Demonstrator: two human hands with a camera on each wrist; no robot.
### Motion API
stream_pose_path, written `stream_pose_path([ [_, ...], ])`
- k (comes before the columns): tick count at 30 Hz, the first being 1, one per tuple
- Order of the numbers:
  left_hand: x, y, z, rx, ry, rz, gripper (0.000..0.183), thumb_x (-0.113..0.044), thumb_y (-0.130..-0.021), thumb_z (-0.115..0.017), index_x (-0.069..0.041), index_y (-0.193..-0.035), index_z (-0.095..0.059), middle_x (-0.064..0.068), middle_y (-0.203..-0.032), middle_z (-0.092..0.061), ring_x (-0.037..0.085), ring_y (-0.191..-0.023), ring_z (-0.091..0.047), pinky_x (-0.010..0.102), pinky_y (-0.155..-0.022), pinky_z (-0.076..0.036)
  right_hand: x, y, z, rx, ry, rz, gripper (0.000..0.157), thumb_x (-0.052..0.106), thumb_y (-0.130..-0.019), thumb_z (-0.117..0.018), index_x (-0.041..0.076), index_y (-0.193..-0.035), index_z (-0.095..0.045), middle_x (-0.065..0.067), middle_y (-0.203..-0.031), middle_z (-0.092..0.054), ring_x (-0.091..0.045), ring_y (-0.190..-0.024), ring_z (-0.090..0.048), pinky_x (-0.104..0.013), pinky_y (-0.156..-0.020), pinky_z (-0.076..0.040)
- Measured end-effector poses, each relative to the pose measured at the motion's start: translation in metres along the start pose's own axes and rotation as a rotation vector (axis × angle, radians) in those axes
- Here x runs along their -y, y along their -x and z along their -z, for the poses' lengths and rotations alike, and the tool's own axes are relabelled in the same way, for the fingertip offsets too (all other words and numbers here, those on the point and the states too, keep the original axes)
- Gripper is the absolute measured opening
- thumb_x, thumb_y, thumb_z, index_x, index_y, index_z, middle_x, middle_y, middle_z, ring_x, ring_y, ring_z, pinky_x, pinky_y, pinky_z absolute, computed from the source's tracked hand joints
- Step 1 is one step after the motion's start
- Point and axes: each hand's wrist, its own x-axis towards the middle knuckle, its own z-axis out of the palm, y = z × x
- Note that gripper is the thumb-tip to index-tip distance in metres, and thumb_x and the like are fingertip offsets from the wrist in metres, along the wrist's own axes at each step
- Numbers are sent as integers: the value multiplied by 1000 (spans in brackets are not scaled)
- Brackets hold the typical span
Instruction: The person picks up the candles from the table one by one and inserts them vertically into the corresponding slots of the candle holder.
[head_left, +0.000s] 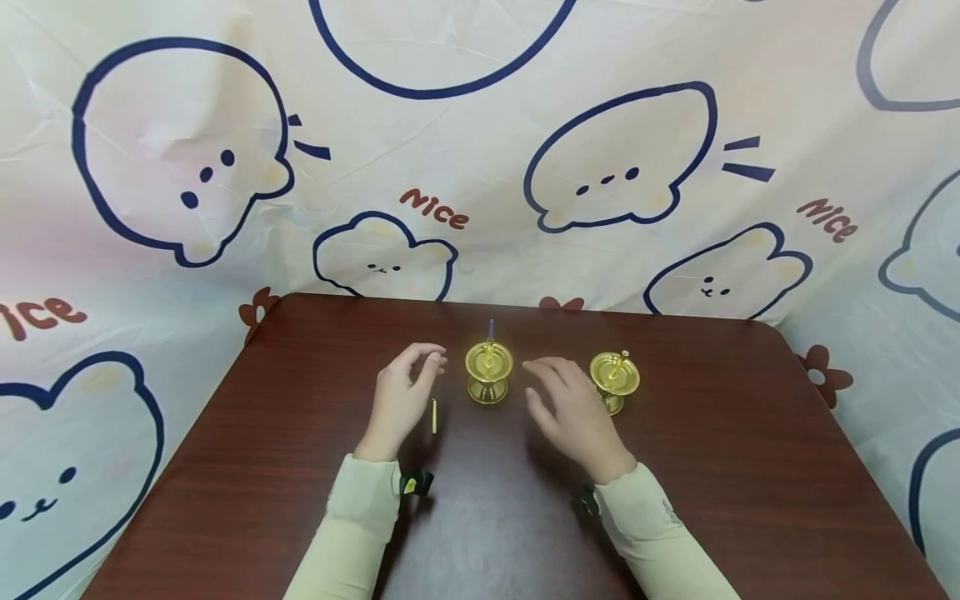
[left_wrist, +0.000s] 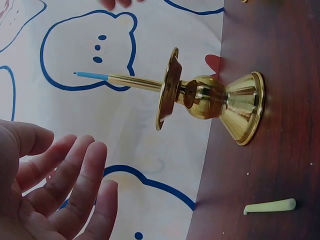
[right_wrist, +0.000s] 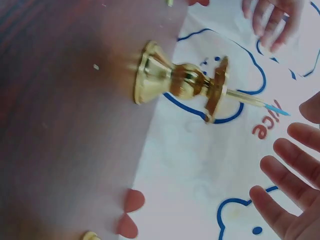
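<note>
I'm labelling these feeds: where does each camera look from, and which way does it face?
Head: worn on the head, facing forward and down at the tabletop; left grip, right grip and sleeves show.
Left wrist: on that wrist, facing the gold stand with the blue-tipped stick; left grip and right fingertips show.
Right wrist: on that wrist, facing the same stand; right grip and, at top, left grip show.
Shared: both wrist views show this stand sideways against the backdrop.

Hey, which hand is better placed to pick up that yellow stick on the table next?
Probably the left hand: it looks empty and is close beside the yellow stick. The right hand looks empty too, but is farther off, beyond the gold stand with the blue stick.
</note>
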Motion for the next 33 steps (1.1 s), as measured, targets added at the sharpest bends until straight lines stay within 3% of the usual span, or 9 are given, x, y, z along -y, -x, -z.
stream_pose_path([
  [11,7,2,2,21,-29,70,18,-17,-102,-62,-8,-115,-69,13,-107,-74,24,-95,-72,45,-80,-58,-9,1,24,-85,-21,-51,38,8,-91,-69,2,-128,-64,-15,-121,-64,-32,-114,-60,-47,-97,-51],
  [18,9,1,4,33,-102,116,18,-17,-100,-65,-9,-116,-70,9,-108,-73,24,-96,-68,43,-80,-55,-16,4,36,-140,-12,-82,41,6,-89,-70,1,-129,-63,-18,-128,-63,-35,-119,-58,-52,-99,-50],
  [24,12,1,5,56,-154,162,20,-15,-98,-68,-7,-116,-69,9,-107,-72,25,-92,-66,41,-77,-53,-22,7,46,-178,-16,-127,44,3,-90,-68,1,-133,-61,-17,-133,-61,-34,-125,-55,-48,-103,-48],
  [33,22,-1,5,112,-221,218,23,-18,-97,-68,-6,-117,-69,10,-105,-72,27,-91,-66,45,-79,-54,-36,18,57,-148,-4,-249,52,5,-92,-67,1,-142,-53,-19,-145,-53,-36,-136,-46,-60,-107,-40],
])
